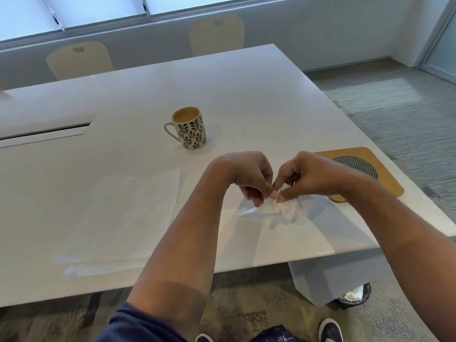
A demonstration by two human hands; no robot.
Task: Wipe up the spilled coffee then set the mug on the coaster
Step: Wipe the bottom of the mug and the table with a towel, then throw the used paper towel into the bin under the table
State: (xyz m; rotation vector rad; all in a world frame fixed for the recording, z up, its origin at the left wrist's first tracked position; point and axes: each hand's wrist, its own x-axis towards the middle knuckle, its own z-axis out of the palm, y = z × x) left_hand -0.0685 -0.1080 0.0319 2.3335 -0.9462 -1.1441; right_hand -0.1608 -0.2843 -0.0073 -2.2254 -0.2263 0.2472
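Both hands, left hand [249, 177] and right hand [306, 175], pinch a crumpled white tissue [283, 208] in a tight grip above the worktop [246, 95]. Mug [189, 128] of coffee stands upright, well apart from the wooden coaster [355, 169].

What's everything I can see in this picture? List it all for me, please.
mug: one, cream with dark leaf print, holds light brown coffee, mid-table, handle to the left
coaster: one, wooden with a dark mesh circle, right table edge
tissue: one, white, crumpled, pinched by both hands
paper sheets: a flat white pile, near left of the table
table: one, white
chairs: two, cream, far side of the table
bin: one, dark, on the floor under the table
shoes: two, dark and white, bottom edge
left hand: pinches the tissue
right hand: pinches the tissue
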